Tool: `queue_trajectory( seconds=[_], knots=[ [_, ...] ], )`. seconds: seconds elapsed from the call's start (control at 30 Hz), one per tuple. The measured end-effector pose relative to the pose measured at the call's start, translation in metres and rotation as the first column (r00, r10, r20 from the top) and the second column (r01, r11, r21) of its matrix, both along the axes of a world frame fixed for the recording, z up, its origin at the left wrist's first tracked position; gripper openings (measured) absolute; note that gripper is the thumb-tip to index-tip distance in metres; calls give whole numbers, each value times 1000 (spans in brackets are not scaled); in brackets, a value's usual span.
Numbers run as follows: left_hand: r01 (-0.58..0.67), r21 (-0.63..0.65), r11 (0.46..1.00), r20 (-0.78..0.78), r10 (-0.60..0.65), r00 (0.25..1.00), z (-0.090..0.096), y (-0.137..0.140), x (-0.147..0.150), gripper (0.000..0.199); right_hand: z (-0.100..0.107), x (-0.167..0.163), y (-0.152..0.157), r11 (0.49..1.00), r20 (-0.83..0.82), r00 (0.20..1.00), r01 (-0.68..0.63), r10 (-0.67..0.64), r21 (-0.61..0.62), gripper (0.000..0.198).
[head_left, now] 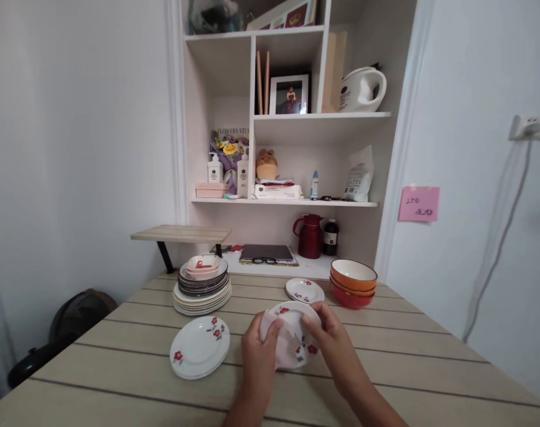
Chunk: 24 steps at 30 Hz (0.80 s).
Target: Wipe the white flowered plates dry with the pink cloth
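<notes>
The plate (297, 319) is round and white, with small red flowers and grey leaves scattered near its rim. It is tipped up, its decorated face showing, and part of that face is covered by a thin, pale pink cloth (288, 349).

The plate is above the table (118, 373), nearer the wearer than the bowls (352, 280) and to their left. It sits between the two hands: the left hand (258, 344) clasps the cloth against its left edge, thumb on top, and the right hand (331, 333) pinches its right edge, thumb over the face and fingers behind.

The bowls are nested, orange ones above a red one, and the top one is white inside. Just left of them lie small plates (305, 289) with the same flowers. Farther left of the bowls, and nearer the wearer, is a flowered pile (200, 345). Also far left of the bowls, a tall stack (203, 301) has dark-rimmed plates on pale ones, topped by a dish (203, 265) with a red shape inside; whether printed or loose, I cannot tell. Behind the bowls, slightly left, stands a red jug (310, 238), its contents hidden.
</notes>
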State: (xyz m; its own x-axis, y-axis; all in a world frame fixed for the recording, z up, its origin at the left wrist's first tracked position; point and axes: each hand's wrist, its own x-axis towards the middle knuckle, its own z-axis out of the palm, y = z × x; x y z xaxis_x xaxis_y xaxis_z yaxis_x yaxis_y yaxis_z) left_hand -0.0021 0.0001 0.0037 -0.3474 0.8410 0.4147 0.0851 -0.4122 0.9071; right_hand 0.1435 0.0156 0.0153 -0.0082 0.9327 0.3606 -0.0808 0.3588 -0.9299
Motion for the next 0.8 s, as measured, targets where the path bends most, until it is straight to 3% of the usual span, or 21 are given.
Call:
queue_trajectory(
  seconds=[0.1,0.23,0.37,0.5,0.57,0.67,0.8],
  knots=[
    [-38,37,999,-60,40,997,0,0,-2,25,7,4,-3,987,215,970,82,-111,141,24],
    [-42,74,996,-138,52,989,-2,2,-6,23,11,5,-6,971,381,910,81,-164,223,23],
    [-26,126,992,-249,57,967,-5,4,-8,19,12,6,-4,957,422,888,59,-180,285,11],
    [-9,142,990,-291,50,955,-6,3,-7,18,16,11,-2,925,393,891,71,-228,374,12],
    [8,123,992,-263,25,964,-5,1,-6,20,17,12,-3,934,390,899,54,-200,353,14],
    [46,72,996,-177,-33,984,-1,-2,-5,26,15,9,-7,976,343,937,-6,-70,216,19],
    [114,23,993,-43,-113,993,4,-3,-3,34,12,3,-9,993,137,990,6,-22,121,23]
  ],
)
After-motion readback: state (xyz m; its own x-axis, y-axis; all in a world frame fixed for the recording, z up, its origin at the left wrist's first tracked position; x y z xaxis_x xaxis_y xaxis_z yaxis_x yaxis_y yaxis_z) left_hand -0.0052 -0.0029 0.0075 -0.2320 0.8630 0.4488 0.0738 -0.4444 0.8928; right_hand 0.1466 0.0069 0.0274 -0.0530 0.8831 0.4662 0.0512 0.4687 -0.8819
